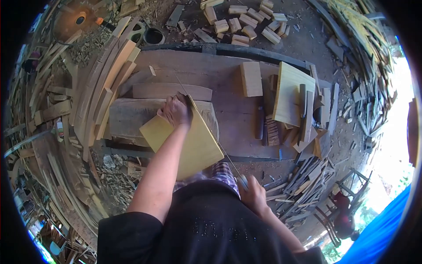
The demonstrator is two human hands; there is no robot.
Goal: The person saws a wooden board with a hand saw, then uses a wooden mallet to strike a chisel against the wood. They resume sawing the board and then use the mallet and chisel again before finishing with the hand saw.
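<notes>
A square yellowish wooden board (195, 143) lies tilted over a thick wooden block (127, 116) on the workbench, its near corner close to my lap. My left hand (176, 111) is closed at the board's far corner, its fingers curled over the edge. Along the board's right edge runs a long, thin saw (230, 161), seen nearly edge-on. Its near end is in my right hand (253, 194), which is wrapped round the handle beside my right thigh. The saw's far tip extends past my left hand. A curved plank (171, 92) lies just beyond.
On the bench's right side are an upright wood block (251, 79), another pale board (292, 94) and stacked offcuts. Long planks (112, 79) lean along the left. Cut blocks (248, 22) lie on the ground beyond the bench. Scrap strips (303, 189) pile up at right.
</notes>
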